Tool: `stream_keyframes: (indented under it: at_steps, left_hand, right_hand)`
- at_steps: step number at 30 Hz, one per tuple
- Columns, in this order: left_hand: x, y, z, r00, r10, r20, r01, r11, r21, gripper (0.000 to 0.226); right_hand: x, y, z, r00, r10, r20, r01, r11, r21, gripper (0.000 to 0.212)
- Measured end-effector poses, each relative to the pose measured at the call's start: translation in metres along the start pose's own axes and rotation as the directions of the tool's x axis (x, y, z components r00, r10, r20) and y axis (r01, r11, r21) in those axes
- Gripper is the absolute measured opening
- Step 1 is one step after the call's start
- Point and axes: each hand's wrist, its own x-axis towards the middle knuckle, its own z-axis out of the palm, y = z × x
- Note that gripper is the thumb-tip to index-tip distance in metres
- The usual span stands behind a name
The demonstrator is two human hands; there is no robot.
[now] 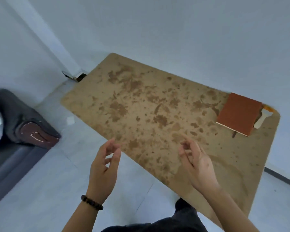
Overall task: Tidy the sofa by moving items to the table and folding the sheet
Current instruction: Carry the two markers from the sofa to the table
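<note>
Book (238,114) hugs table (157,106) edge far right, well apart from left hand (104,166), right hand (197,163) (grips loose, empty).

Blotchy tan table (141,106); rust-red book (238,113)

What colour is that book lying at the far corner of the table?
The book has a plain rust-orange cover; the head view shows it clearly.
</note>
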Motion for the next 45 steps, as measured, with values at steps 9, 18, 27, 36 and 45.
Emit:
stream_keyframes:
  at_steps: [9, 18, 27, 36, 45]
  left_hand:
    - [-0.097, -0.138, -0.24, 0.924, -0.155, -0.35, 0.118, 0.985, -0.127, 0.035]
    - [-0.213, -0.24, -0.429, 0.555, -0.398, -0.73, 0.281, 0.916, -0.285, 0.034]
    - [-0.229, -0.363, -0.539, 0.318, -0.576, -0.753, 0.414, 0.799, -0.436, 0.034]
    - [-0.143, -0.449, -0.759, 0.27, -0.541, -0.797, 0.516, 0.78, -0.355, 0.036]
    - [-0.109, -0.567, -0.91, 0.157, -0.568, -0.808, 0.503, 0.75, -0.43, 0.039]
  right_hand:
    - [-0.071, -0.178, 0.197, 0.925, -0.328, 0.192, 0.332, 0.943, 0.011, 0.052]
    - [-0.141, -0.329, 0.406, 0.58, -0.523, 0.624, 0.558, 0.814, 0.163, 0.061]
    - [-0.162, -0.38, 0.615, 0.375, -0.458, 0.806, 0.52, 0.824, 0.226, 0.061]
    - [-0.125, -0.559, 0.849, 0.208, -0.48, 0.852, 0.613, 0.743, 0.269, 0.048]
    - [-0.146, -0.702, 1.063, 0.062, -0.477, 0.877, 0.7, 0.647, 0.303, 0.05]
